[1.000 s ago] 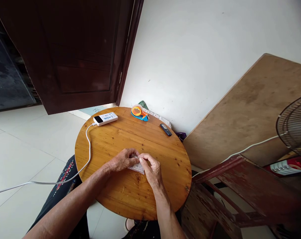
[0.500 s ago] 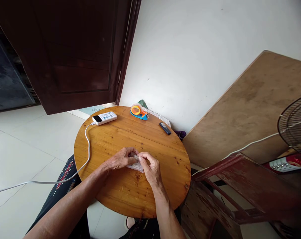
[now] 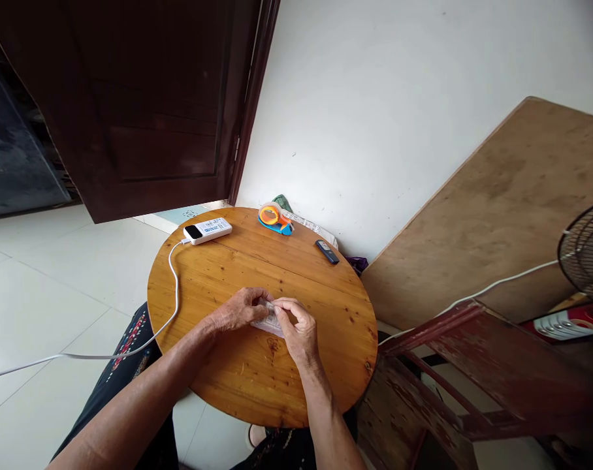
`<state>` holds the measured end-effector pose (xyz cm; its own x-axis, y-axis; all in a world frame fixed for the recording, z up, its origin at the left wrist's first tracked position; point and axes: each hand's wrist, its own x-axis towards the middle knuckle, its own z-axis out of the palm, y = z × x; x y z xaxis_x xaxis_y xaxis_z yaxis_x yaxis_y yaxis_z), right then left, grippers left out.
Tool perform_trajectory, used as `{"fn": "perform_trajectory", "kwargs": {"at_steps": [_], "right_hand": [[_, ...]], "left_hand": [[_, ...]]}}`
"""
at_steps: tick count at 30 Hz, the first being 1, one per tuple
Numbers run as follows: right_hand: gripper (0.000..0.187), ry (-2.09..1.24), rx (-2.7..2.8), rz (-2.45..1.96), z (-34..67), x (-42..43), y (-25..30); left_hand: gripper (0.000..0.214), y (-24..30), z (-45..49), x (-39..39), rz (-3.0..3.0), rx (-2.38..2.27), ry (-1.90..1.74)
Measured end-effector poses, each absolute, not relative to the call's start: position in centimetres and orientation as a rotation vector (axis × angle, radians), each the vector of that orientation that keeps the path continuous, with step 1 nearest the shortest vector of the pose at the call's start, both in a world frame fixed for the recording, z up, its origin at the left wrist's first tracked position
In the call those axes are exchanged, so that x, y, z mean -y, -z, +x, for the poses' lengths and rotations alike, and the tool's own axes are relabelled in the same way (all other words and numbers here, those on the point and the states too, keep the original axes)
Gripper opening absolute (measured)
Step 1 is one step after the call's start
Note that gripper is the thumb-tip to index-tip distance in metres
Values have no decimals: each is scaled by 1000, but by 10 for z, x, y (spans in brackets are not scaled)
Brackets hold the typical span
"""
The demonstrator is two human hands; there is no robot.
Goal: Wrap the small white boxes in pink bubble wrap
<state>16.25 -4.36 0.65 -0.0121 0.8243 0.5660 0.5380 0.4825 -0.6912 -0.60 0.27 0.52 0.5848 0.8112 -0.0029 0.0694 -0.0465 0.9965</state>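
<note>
Between my two hands, over the middle of the round wooden table (image 3: 218, 365), is a small clear plastic packet (image 3: 269, 324) with pale contents I cannot make out. My left hand (image 3: 242, 308) grips its left and far side, thumb and fingers closed on it. On the other side, my right hand (image 3: 297, 326) pinches the packet's far right edge between thumb and forefinger. The fingers of both hands nearly meet at its top edge and cover part of it.
Toward the back of the table lie a white device (image 3: 208, 230) with a charging cable (image 3: 176, 287), an orange and blue tape dispenser (image 3: 275, 218) and a dark remote-like device (image 3: 326, 252). A wooden chair (image 3: 502, 372) and a fan (image 3: 588, 251) stand at right, by a leaning board (image 3: 473, 215).
The packet has tilted slightly between my fingers, and its surface catches the light differently. Both hands keep nearly the same place and grip. The view has shifted a little.
</note>
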Motion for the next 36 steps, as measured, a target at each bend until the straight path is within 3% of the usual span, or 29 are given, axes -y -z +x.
{"fn": "perform_trajectory", "kwargs": {"at_steps": [14, 36], "right_hand": [[16, 57, 1832, -1174, 162, 44, -4], [12, 8, 1932, -1207, 162, 53, -15]], "left_hand": [[33, 1, -6, -6, 1546, -802, -739], [32, -1, -5, -6, 1533, -840, -726]]}}
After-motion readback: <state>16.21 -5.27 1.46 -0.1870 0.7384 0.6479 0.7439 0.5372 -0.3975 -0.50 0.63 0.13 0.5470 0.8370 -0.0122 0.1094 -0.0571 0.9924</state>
